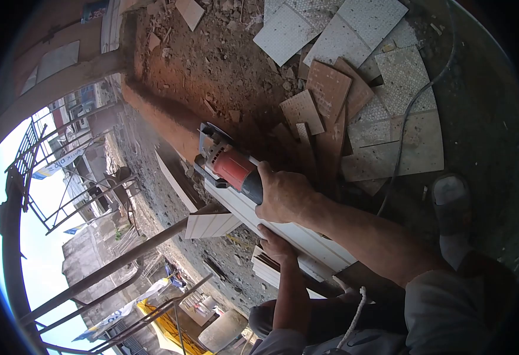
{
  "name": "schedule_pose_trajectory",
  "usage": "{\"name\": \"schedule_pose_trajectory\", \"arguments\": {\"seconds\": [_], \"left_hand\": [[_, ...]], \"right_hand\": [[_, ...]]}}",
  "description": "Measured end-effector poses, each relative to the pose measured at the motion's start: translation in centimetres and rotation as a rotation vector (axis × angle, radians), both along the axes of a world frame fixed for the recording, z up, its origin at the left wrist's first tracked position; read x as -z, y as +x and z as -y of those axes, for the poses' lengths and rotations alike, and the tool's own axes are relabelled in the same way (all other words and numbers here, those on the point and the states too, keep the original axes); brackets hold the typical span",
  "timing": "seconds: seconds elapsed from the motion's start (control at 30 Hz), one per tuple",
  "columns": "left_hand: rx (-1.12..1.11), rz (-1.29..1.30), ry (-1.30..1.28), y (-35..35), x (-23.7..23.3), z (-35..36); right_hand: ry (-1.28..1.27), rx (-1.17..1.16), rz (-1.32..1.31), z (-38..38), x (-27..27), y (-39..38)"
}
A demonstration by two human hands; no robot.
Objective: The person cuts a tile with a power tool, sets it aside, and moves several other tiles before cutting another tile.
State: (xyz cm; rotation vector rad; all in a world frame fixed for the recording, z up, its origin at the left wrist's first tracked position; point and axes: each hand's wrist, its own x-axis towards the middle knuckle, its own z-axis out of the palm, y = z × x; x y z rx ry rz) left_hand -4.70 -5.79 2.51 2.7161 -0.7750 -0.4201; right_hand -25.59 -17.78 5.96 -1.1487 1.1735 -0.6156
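My right hand (286, 195) is wrapped round the black rear grip of a red electric tile cutter (234, 168), whose metal base plate points away from me. The cutter rests at the far end of a long pale tile (324, 245). Its blade is hidden, and reddish dust spreads beyond it. Nearer to me, my left hand (278, 245) grips the left edge of the same tile, with some fingers out of sight. A short stack of pale tiles (265, 266) lies beside that hand, and a cut tile piece (212, 225) sits to its left.
Several loose brown and white tiles (330, 94) overlap on the ground at the right. A power cord (410, 106) runs past them near my foot (450, 195). Rubble (212, 65) covers the ground ahead. Metal scaffold pipes (106, 269) cross the left side.
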Motion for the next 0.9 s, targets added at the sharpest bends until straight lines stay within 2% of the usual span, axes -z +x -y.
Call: {"name": "schedule_pose_trajectory", "arguments": {"seconds": [0.9], "left_hand": [[-0.049, 0.013, 0.039, -1.2, -0.7, 0.4]], "right_hand": [[0.016, -0.018, -0.01, -1.4, -0.2, -0.7]]}}
